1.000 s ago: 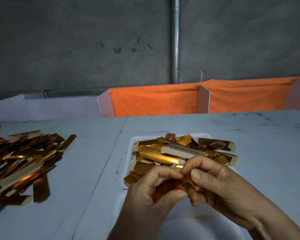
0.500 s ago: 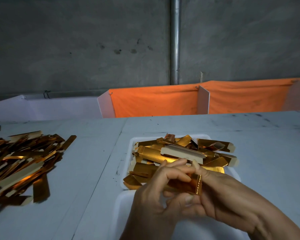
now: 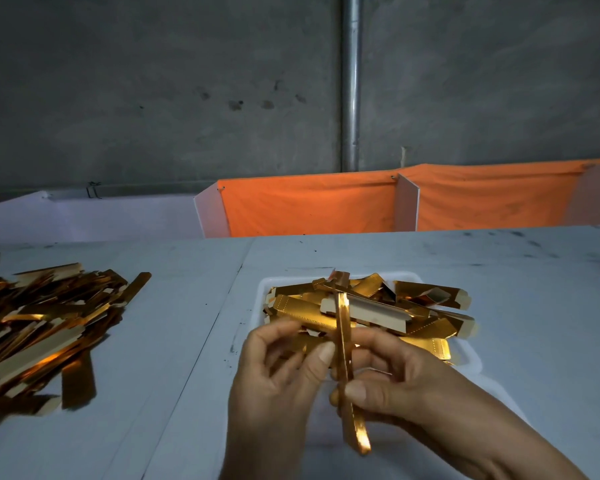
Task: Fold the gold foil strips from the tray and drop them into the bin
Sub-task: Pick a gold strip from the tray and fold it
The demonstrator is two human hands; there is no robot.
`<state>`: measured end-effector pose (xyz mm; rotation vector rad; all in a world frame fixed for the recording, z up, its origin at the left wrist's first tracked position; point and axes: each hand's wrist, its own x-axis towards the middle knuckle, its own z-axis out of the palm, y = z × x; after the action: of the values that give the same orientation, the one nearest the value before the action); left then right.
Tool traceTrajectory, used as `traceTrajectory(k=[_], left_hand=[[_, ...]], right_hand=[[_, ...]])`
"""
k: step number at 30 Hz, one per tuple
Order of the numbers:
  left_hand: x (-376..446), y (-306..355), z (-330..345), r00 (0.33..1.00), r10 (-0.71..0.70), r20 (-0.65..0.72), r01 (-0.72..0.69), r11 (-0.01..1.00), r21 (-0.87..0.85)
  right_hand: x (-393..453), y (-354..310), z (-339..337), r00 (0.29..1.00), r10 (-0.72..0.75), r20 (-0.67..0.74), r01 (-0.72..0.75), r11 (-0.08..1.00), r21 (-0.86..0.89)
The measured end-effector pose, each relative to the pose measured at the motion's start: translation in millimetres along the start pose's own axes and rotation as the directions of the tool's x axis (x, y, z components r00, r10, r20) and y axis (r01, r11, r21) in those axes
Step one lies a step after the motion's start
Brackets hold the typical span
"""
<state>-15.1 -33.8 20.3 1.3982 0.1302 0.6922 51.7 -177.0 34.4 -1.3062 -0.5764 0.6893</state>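
The pale worktop runs under everything I am doing, and beyond its far edge hangs an orange cloth stretched between white panels; I judge that to be the bin, though I cannot see down into it. Off to my left lies a big loose heap of gold strips spread straight on the worktop. In front of me sits the white tray, piled with more gold foil strips lying across one another, some showing their pale backs. My left hand and right hand are raised together just above the near end of the tray, and between them stands one gold strip, upright and narrow, creased along its length. My right thumb and fingers pinch it low down, near the middle of its length; my left thumb presses against its side a little higher, the other left fingers loosely curled behind. The strip will handle as something very light and thin, stiff enough to stand on its own yet quick to kink, and slick on the shiny face. I judge the best hold is across its narrow width with the fingertips, close to where the next fold should fall, gently, so the crease stays straight.
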Motion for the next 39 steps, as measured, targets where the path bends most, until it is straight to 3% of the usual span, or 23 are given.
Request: traceTrajectory(k=[2,6,12,16,19,22,27,33,36,39], left_hand=[[3,-3,-3,0.995,-0.099,0.026,0.1,0.992,-0.082],[5,-1,-4,0.984,-0.089,0.153,0.113,0.981,-0.155],[5,-5,-11,0.942,-0.141,0.306,0.17,0.983,-0.07],[5,-3,-13,0.916,-0.22,0.335,0.297,0.934,-0.199],[5,-3,-11,0.91,-0.258,0.324,0.344,0.907,-0.245],[5,-5,-8,0.926,-0.221,0.305,0.281,0.945,-0.167],[0,-7,-6,0.939,-0.079,0.335,0.05,0.994,0.095],[2,-7,-6,0.92,0.044,0.389,-0.085,0.992,0.09],[0,-4,-4,0.916,0.091,0.392,-0.172,0.969,0.177],[-5,-3,1,0.924,0.184,0.336,-0.312,0.869,0.384]], right_hand=[[1,0,5,1.0,0.008,0.004,-0.008,0.993,-0.12],[2,-1,13,0.999,0.051,0.01,-0.046,0.96,-0.277],[3,-1,12,0.995,0.104,-0.014,-0.101,0.91,-0.401],[-1,-7,6,0.998,0.06,0.034,-0.048,0.959,-0.278],[-5,-10,-4,1.0,-0.002,-0.026,-0.002,0.991,-0.136],[-6,-10,-5,0.999,-0.009,-0.046,0.008,1.0,-0.015],[-4,-8,1,0.997,0.011,-0.081,-0.004,0.996,0.084],[-7,-9,-1,0.995,0.015,-0.098,-0.003,0.993,0.118],[-10,-14,1,0.998,0.004,-0.057,0.001,0.997,0.078],[-10,-16,5,0.988,-0.061,-0.144,0.06,0.998,-0.009]])
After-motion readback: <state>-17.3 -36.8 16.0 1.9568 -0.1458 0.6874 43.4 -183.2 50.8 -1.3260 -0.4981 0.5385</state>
